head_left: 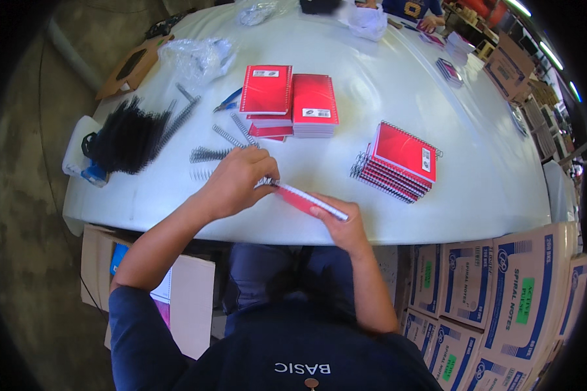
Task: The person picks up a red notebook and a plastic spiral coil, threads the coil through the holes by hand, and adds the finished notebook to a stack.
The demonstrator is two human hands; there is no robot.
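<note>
In front of me, near the table's front edge, a red-covered notebook is held tilted with its white edge up. My right hand is closed around its near right end. At the other end my left hand pinches a black wire spiral against the notebook's corner; how far the wire runs into the holes is hidden. Just beyond my left hand lie loose spirals. Farther off are stacks of red notebooks without spirals, and to the right stands a stack of spiral-bound red notebooks.
A heap of black spirals lies at the left, beside blue-handled pliers and clear plastic bags. Cardboard boxes are piled below the table at right; an open carton is at left. Another person's hand shows far back.
</note>
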